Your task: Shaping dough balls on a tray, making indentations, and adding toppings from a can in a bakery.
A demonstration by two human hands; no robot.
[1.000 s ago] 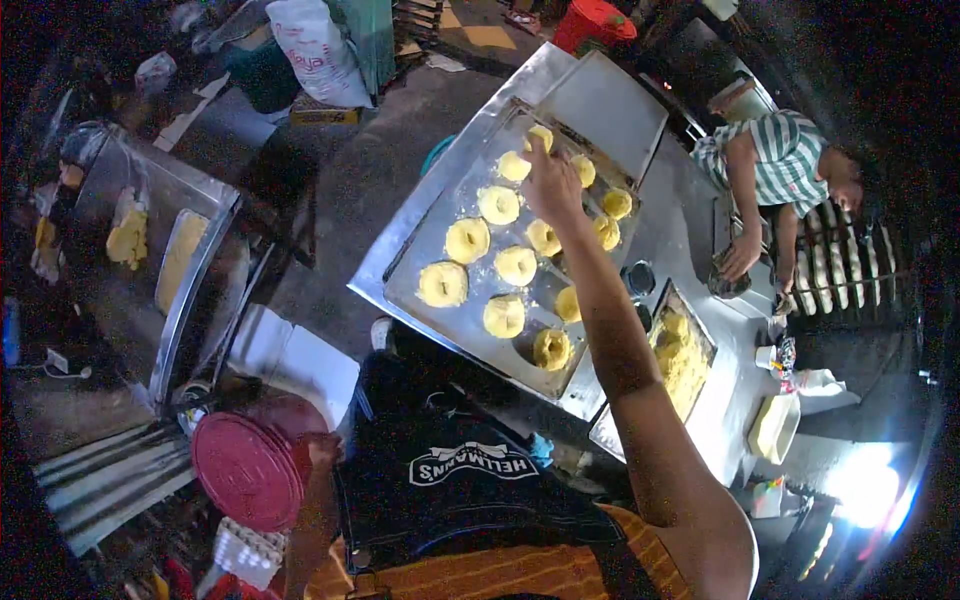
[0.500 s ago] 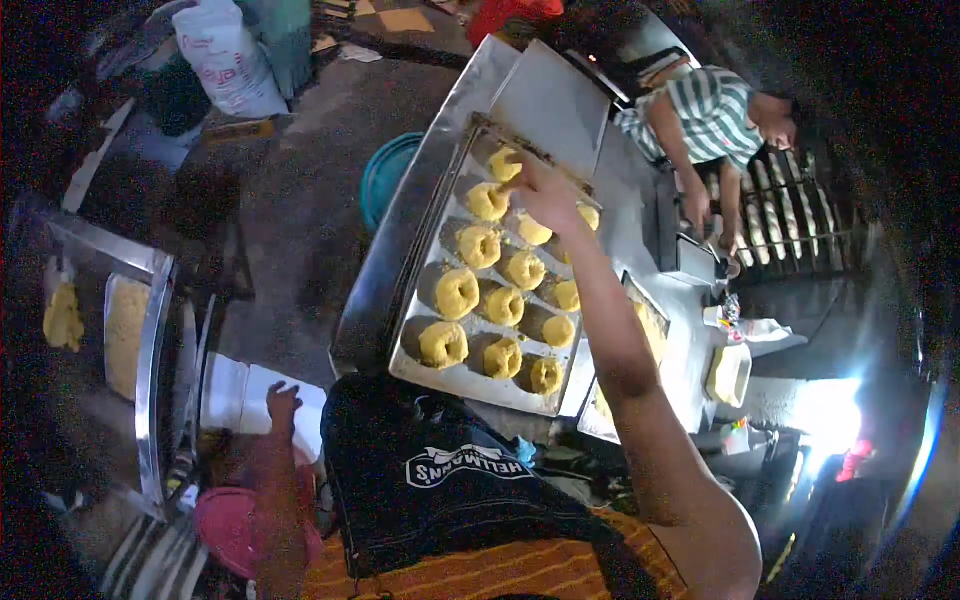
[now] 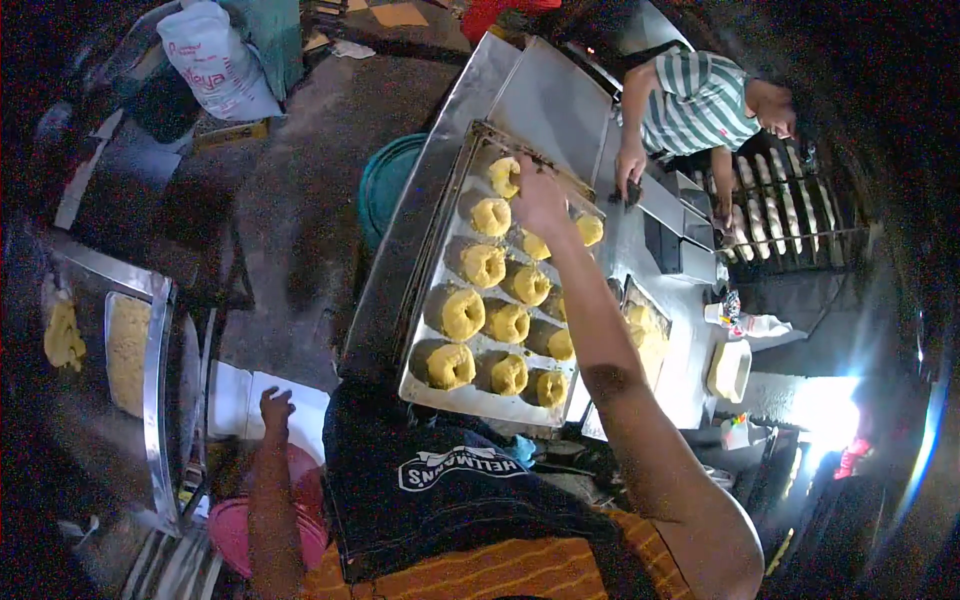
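Far dough ring [image 3: 502, 178] apparently being shaped by right hand [image 3: 542, 203], pinch hidden; left hand [image 3: 276, 412] held loosely spread; light touch needed next.

White-lettered dark apron [image 3: 430, 525], red-lettered white sack [image 3: 222, 62]

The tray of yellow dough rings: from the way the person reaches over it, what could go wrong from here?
1. The right hand is at the farthest dough ring, so a finger might dent its soft-looking side.
2. The right forearm passes over the tray's right side, so dropping it could smear rings below.
3. The tray's near end lies close to the apron, so leaning in might nudge it.
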